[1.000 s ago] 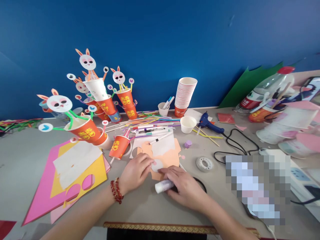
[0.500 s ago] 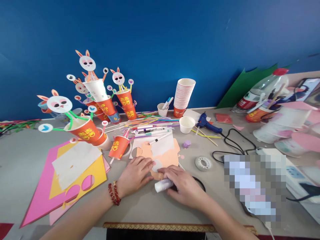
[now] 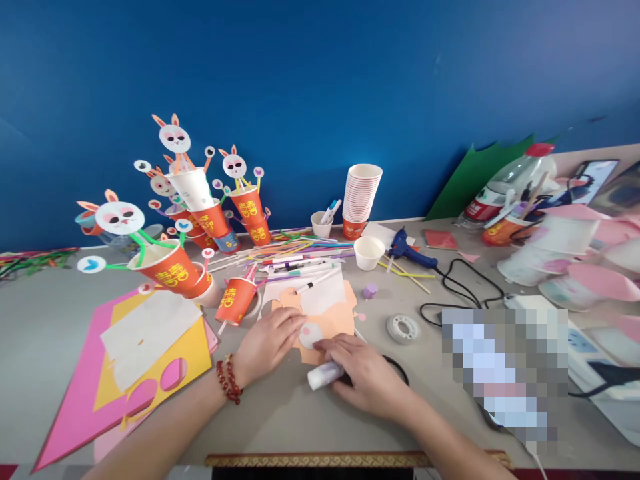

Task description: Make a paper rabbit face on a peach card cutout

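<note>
My right hand [image 3: 367, 370] is wrapped around a glue stick [image 3: 323, 375] whose white end points left. Its index fingertip touches the edge of a small white paper circle [image 3: 309, 338] with a pink spot on it. That circle lies on a sheet of orange paper [image 3: 333, 328] with cut-out edges. Beaded at the wrist, my left hand [image 3: 265, 341] rests with fingers extended on the left part of the orange paper, fingertips beside the circle. A purple cap [image 3: 370, 291] stands just beyond the paper.
Red cups with paper rabbits [image 3: 170, 267] stand at the left, above pink card [image 3: 70, 393]. Behind my hands are markers [image 3: 305, 267], a white cup [image 3: 369, 253] and a cup stack [image 3: 361, 200]. To the right are a tape roll [image 3: 403, 328], glue gun [image 3: 413, 253] and black cable [image 3: 460, 293].
The view has tilted up slightly, so the scene sits a little lower. My left fingers have moved slightly off the white circle, showing more of its pink spot. The glue stick stays in my right hand.
</note>
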A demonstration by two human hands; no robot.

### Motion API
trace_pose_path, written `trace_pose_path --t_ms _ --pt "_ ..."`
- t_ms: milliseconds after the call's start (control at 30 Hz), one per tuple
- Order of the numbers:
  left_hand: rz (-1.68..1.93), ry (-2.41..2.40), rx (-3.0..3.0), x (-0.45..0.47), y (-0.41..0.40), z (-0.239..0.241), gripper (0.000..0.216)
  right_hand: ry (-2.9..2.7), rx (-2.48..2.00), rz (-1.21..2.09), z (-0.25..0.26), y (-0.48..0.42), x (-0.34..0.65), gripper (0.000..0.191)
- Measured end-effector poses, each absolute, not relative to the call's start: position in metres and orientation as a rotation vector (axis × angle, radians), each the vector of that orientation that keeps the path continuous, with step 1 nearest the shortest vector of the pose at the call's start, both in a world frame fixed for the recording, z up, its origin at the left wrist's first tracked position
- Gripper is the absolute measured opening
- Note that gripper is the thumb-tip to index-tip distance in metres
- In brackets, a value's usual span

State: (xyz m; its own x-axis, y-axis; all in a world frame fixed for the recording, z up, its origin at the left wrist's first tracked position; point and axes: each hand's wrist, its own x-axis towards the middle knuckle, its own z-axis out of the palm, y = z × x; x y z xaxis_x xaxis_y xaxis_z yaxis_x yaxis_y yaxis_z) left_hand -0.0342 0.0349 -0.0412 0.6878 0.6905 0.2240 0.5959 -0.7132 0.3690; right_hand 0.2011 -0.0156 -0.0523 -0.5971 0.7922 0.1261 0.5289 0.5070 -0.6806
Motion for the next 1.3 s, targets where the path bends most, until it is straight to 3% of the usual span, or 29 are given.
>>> trace_pose_path --t_ms 133,233,567,767,1000,1200,1300 --pt "0.611 0.842 2.550 0.008 0.067 -0.028 0.025 -2.348 -1.115 0.844 -0.050 -0.015 0.201 0.029" --pt "0.393 0.581 2.665 0.051 0.092 -0.032 0.022 -2.355 -1.127 0.843 -0.051 -0.015 0.202 0.025" --pt "0.192 0.578 2.755 0.102 0.110 -0.059 0.006 -2.403 -1.080 0.767 -0.053 -0.014 0.203 0.023" --pt "0.200 0.569 2.679 0.107 0.112 -0.058 0.012 -2.407 -1.072 0.778 -0.054 -0.014 0.203 0.023" --pt "0.437 0.727 2.488 0.079 0.106 -0.032 0.022 -2.385 -1.106 0.835 -0.053 -0.014 0.204 0.024" --pt "0.656 1.070 2.304 -0.001 0.078 -0.020 0.011 -2.292 -1.086 0.943 -0.046 -0.013 0.209 0.037" --pt "0.865 1.148 2.045 -0.025 0.054 -0.020 0.009 -2.162 -1.115 1.007 -0.042 -0.011 0.212 0.030"
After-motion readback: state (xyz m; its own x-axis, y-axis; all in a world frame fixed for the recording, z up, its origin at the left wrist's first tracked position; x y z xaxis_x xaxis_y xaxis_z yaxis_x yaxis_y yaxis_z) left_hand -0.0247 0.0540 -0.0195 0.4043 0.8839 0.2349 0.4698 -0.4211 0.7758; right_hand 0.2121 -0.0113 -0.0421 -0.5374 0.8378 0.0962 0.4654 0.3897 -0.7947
